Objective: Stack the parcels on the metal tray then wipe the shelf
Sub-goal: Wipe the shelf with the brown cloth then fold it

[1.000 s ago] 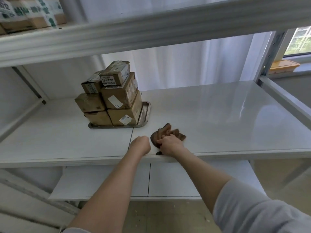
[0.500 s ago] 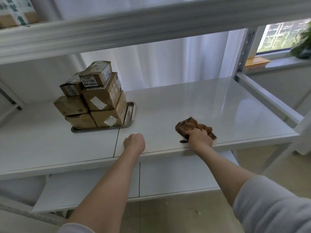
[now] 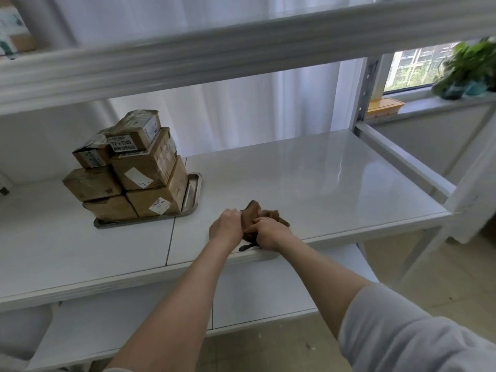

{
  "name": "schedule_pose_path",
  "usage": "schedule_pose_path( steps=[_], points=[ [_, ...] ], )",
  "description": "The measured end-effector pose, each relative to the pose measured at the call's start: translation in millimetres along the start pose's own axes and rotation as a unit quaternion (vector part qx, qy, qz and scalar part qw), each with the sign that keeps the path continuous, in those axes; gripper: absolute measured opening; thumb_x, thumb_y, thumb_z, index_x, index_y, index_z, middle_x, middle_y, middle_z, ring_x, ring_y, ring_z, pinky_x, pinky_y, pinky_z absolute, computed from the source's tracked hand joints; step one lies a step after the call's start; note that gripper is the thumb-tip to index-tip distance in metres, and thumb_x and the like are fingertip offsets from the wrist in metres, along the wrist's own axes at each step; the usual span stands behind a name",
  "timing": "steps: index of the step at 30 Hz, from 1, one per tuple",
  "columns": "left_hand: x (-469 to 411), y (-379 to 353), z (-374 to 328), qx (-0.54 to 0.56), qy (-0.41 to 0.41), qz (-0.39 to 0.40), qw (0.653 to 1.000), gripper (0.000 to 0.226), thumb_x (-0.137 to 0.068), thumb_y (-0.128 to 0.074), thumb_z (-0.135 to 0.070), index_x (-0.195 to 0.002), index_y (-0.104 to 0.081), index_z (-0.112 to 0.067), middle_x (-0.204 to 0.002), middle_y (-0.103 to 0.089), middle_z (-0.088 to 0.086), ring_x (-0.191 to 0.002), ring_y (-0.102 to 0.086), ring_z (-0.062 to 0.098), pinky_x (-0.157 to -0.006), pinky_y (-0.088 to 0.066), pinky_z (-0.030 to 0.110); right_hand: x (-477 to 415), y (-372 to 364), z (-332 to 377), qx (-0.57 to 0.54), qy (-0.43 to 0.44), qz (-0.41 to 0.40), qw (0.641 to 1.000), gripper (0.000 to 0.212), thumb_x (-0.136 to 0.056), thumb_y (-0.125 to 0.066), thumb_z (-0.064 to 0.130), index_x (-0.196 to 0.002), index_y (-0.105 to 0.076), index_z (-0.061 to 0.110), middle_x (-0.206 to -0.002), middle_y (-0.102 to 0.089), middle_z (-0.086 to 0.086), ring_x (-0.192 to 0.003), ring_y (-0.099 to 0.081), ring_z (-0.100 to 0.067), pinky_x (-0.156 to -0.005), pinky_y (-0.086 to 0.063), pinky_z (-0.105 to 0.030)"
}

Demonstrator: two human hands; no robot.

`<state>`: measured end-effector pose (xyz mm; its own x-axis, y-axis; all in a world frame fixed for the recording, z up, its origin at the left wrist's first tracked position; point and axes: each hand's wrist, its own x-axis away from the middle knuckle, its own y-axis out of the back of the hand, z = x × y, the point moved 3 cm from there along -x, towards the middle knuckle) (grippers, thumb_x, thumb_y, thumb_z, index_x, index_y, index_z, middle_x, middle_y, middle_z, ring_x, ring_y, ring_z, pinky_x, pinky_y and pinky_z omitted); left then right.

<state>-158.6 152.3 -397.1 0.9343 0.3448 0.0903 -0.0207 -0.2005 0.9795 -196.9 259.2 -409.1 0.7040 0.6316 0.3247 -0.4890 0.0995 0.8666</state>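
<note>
Two hands meet at the brown cloth (image 3: pixel 256 210), bunched on the shelf (image 3: pixel 322 178) right of the metal tray (image 3: pixel 192 190), near the front edge. The right hand (image 3: pixel 271 232) lies over it, fingers curled into the folds. The left hand (image 3: pixel 225 226) is curled against its tray-side edge, but I cannot tell whether it pinches fabric. The parcels (image 3: pixel 134 167) stand stacked on the tray, so wiping is the step in hand. It would go best with the cloth flattened, even pressure and long strokes away from the tray, then a careful pass along its rim.

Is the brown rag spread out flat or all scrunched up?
Scrunched up. The brown cloth is a wrinkly, bunched lump on the shelf, gripped by the right hand.
</note>
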Motion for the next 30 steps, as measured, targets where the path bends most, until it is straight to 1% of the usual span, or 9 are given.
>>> schedule_pose_path(
  steps=[3, 6, 8, 13, 16, 19, 23, 27, 30],
  points=[
    [-14, -2, -26, 0.0, -0.015, 0.016, 1.0, 0.048, -0.093, -0.036, -0.003, -0.139, -0.045, -0.014, -0.156, -0.024, -0.002, -0.141, -0.03, 0.015, -0.107, -0.037, 0.033, 1, 12, -30, -0.007, -0.025, 0.002, 1.0, 0.052, -0.1, -0.036, 0.011, -0.142, -0.041, 0.043, -0.159, -0.019, 0.004, -0.149, -0.006, -0.024, -0.119, -0.015, -0.043],
    [-32, -5, -55, 0.004, -0.014, 0.022, 1.0, 0.048, -0.095, -0.034, -0.002, -0.141, -0.04, -0.011, -0.16, -0.01, -0.007, -0.141, -0.029, 0.013, -0.103, -0.039, 0.031, -3, 32, -75, -0.027, -0.07, -0.016, 0.997, 0.054, -0.101, -0.031, 0.009, -0.144, -0.038, 0.042, -0.161, -0.012, 0.004, -0.149, 0.0, -0.025, -0.12, -0.011, -0.045],
    [-48, -11, -77, 0.008, -0.013, 0.022, 1.0, 0.048, -0.095, -0.033, 0.0, -0.143, -0.036, -0.007, -0.16, -0.007, -0.007, -0.141, -0.029, 0.013, -0.102, -0.039, 0.03, -7, 47, -115, -0.029, -0.099, -0.03, 0.994, 0.055, -0.101, -0.029, 0.009, -0.145, -0.036, 0.042, -0.162, -0.01, 0.003, -0.149, 0.0, -0.027, -0.12, -0.012, -0.046],
    [-86, -32, -148, 0.017, -0.016, 0.037, 0.999, 0.059, -0.096, -0.032, 0.001, -0.152, -0.014, -0.007, -0.161, -0.005, -0.005, -0.147, -0.015, 0.013, -0.114, -0.03, 0.032, -13, 92, -218, -0.024, -0.165, -0.057, 0.984, 0.057, -0.1, -0.026, 0.009, -0.148, -0.031, 0.039, -0.161, -0.009, 0.002, -0.148, 0.001, -0.032, -0.116, -0.016, -0.05],
    [-105, -42, -186, 0.014, -0.018, 0.048, 0.999, 0.062, -0.096, -0.034, -0.002, -0.153, -0.009, -0.009, -0.161, -0.005, 0.002, -0.148, -0.012, 0.017, -0.116, -0.027, 0.035, -19, 113, -269, -0.016, -0.213, -0.068, 0.975, 0.056, -0.099, -0.024, 0.01, -0.149, -0.028, 0.036, -0.161, -0.008, -0.003, -0.147, 0.001, -0.037, -0.115, -0.019, -0.049],
    [-117, -46, -201, 0.007, 0.009, 0.053, 0.999, 0.058, -0.098, -0.034, -0.007, -0.152, -0.013, -0.009, -0.161, -0.004, 0.002, -0.147, -0.014, 0.019, -0.113, -0.027, 0.037, -35, 124, -290, -0.003, -0.23, -0.08, 0.97, 0.05, -0.099, -0.025, 0.013, -0.144, -0.036, 0.031, -0.158, -0.016, -0.007, -0.145, -0.006, -0.041, -0.116, -0.021, -0.047],
    [-126, -42, -194, 0.013, 0.055, 0.03, 0.998, 0.048, -0.098, -0.032, -0.009, -0.146, -0.028, -0.006, -0.161, -0.006, -0.001, -0.145, -0.021, 0.018, -0.109, -0.033, 0.035, -68, 124, -263, 0.006, -0.14, -0.052, 0.989, 0.049, -0.099, -0.03, 0.016, -0.143, -0.041, 0.034, -0.157, -0.022, -0.005, -0.144, -0.009, -0.04, -0.118, -0.016, -0.047],
    [-136, -33, -183, 0.064, 0.105, -0.015, 0.992, 0.051, -0.102, -0.029, -0.024, -0.15, -0.022, -0.008, -0.16, -0.01, -0.001, -0.144, -0.024, 0.019, -0.11, -0.031, 0.036, -91, 109, -199, -0.008, 0.007, 0.016, 1.0, 0.042, -0.099, -0.041, 0.034, -0.139, -0.05, 0.027, -0.149, -0.037, -0.005, -0.14, -0.025, -0.031, -0.115, -0.023, -0.04],
    [-145, -23, -175, 0.077, 0.128, -0.04, 0.988, 0.052, -0.103, -0.027, -0.029, -0.151, -0.02, -0.01, -0.16, -0.011, 0.002, -0.145, -0.022, 0.021, -0.112, -0.029, 0.038, -100, 96, -172, 0.011, 0.069, 0.071, 0.995, 0.048, -0.094, -0.049, 0.031, -0.14, -0.046, 0.019, -0.147, -0.043, -0.005, -0.139, -0.031, -0.028, -0.116, -0.024, -0.04]
  ],
)
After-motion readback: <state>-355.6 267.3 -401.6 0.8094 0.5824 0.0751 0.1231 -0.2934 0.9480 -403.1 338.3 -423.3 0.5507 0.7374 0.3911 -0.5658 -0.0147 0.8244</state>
